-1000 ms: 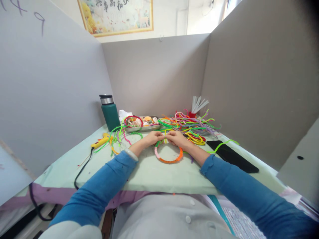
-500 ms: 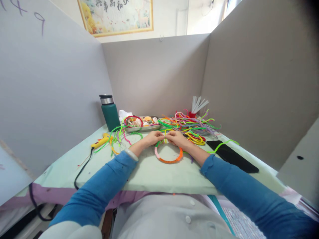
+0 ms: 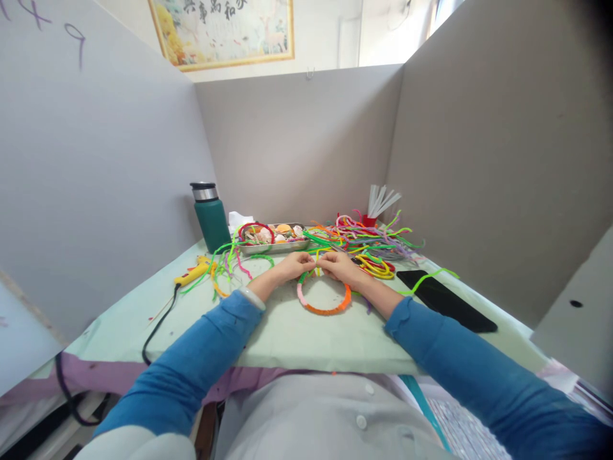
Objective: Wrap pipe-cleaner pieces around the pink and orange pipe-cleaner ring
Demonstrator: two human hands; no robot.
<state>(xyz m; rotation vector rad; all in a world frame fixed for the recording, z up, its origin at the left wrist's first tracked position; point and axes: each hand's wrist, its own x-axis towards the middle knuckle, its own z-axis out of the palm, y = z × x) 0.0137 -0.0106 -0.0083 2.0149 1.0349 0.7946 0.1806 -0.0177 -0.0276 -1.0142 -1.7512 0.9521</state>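
Observation:
A ring wrapped in coloured pipe cleaners [image 3: 327, 312] shows orange, pink and green sections near the middle of the table. At its far side my left hand [image 3: 295, 264] is closed, with thumb and finger pinching by the green section. My right hand [image 3: 338, 266] is closed too, its fingertips almost meeting the left ones. Between them a yellow pipe cleaner [image 3: 318, 254] sticks up from the ring. The fingers hide the exact grip and that part of the ring.
Behind my hands lie a metal tray [image 3: 292, 246] of shells and a heap of pipe cleaners [image 3: 368, 239]. Leftward are a green bottle [image 3: 212, 223] and a yellow glue gun [image 3: 192, 273] with its cord. A black phone-like slab [image 3: 450, 303] lies right. Grey partitions [image 3: 297, 140] enclose the table.

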